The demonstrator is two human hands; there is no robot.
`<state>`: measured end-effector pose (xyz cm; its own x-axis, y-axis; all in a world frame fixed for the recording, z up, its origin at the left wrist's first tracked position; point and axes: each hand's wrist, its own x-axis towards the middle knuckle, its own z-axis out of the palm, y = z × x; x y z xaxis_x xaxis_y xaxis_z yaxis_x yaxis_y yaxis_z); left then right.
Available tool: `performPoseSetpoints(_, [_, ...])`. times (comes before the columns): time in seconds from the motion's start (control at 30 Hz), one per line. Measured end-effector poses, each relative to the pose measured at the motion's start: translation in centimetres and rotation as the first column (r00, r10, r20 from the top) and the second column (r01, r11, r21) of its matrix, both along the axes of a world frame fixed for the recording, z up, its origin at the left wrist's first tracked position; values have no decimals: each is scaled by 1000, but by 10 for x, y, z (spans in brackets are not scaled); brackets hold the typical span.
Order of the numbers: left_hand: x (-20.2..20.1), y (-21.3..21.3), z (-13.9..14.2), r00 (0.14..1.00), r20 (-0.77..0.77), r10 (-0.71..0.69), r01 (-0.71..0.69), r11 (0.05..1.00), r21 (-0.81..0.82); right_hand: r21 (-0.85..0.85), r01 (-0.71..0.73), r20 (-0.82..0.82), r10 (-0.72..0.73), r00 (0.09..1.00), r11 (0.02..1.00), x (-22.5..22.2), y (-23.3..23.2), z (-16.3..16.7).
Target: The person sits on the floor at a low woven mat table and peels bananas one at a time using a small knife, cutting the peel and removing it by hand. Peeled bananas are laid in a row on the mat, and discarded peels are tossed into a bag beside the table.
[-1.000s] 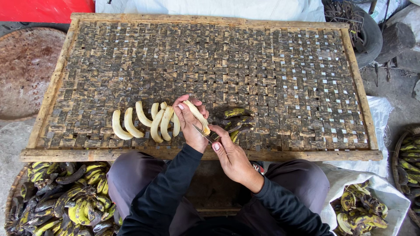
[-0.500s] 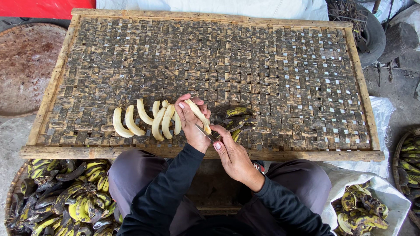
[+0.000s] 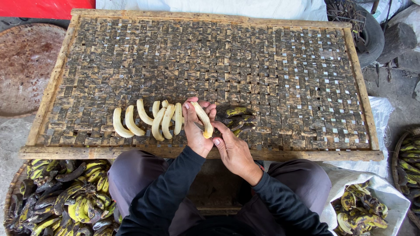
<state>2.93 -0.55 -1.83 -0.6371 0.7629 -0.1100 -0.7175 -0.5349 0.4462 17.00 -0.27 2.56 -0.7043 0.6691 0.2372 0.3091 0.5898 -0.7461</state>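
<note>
Left hand closed around a peeled banana, fingers wrapped behind it, the fruit standing tilted over the near edge of the woven tray. Right hand just below and beside it, fingers curled; a small knife blade shows between the two hands, touching the banana's lower part. Cannot tell exactly how the right hand grips the blade's handle, which is hidden.

Tray is a flat mat of dark woven strips in a wooden frame, resting across the person's lap. On it, left of the held fruit, a row of peeled bananas lies side by side, pale yellow, some touching. Just right of the hands, a small heap of dark peels on the weave.

Below left, a basket of unpeeled bananas, green-yellow with black patches. Below right, a white sack holding peels. Person wears dark long sleeves, seated.
</note>
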Motion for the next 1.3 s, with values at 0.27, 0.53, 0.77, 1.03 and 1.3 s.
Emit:
performPoseSetpoints(0.27, [2,-3,-9,988,59,-140,135,988,76,70,-4,54,0,999,998,2,8,0])
performPoseSetpoints(0.53, [5,-6,-31,916,165,-365,341,926,162,199,-14,85,-3,996,980,5,20,-5])
performPoseSetpoints(0.77, [8,-12,-33,821,250,-514,490,858,154,146,-29,110,13,994,989,10,30,-9])
performPoseSetpoints(1.03, [17,-12,-40,811,310,-497,440,866,237,117,-9,131,-6,991,993,10,38,-11])
performPoseSetpoints(1.3, [17,-8,-35,827,342,-447,418,895,159,109,-35,375,-8,927,993,9,44,1])
